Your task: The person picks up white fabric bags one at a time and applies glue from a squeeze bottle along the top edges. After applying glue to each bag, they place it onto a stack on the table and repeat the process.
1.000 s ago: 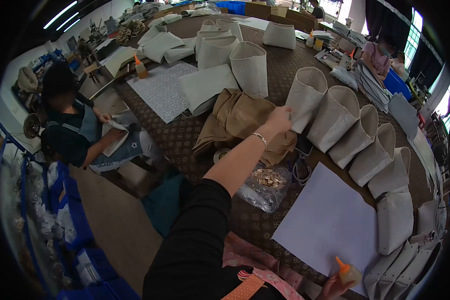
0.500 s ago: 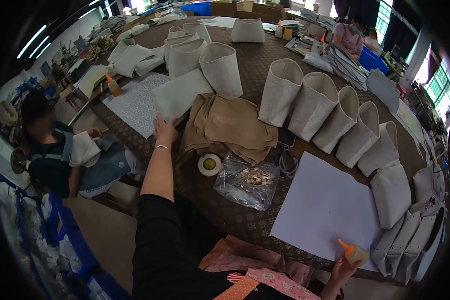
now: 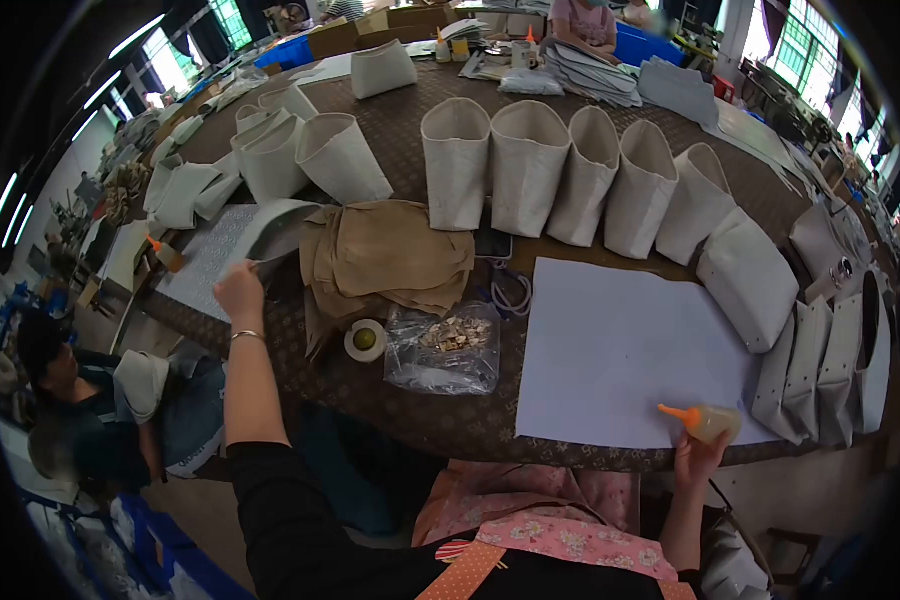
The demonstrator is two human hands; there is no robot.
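My left hand (image 3: 240, 293) is closed on the near edge of a cream-coloured flat panel (image 3: 273, 232), which is lifted and curves upward. Beneath the panel lies a patterned white sheet (image 3: 198, 262). In my right hand (image 3: 698, 462) is a squeeze bottle (image 3: 714, 424) with an orange nozzle pointing left, held above the front edge of a large white paper sheet (image 3: 620, 350). A stack of brown cloth (image 3: 395, 245) rests just right of my left hand.
Upright cream bag bodies (image 3: 525, 165) stand in a row across the table. Nearer lie a clear plastic bag of small pieces (image 3: 445, 350) and a small round dish (image 3: 365, 341). Another orange-tipped bottle (image 3: 167, 256) stands at left. A co-worker (image 3: 80, 400) sits at the left.
My left hand has closed on the cream panel, which was lying flat and is now raised and bent. The bottle stays in my right hand. The camera view has shifted to the right.
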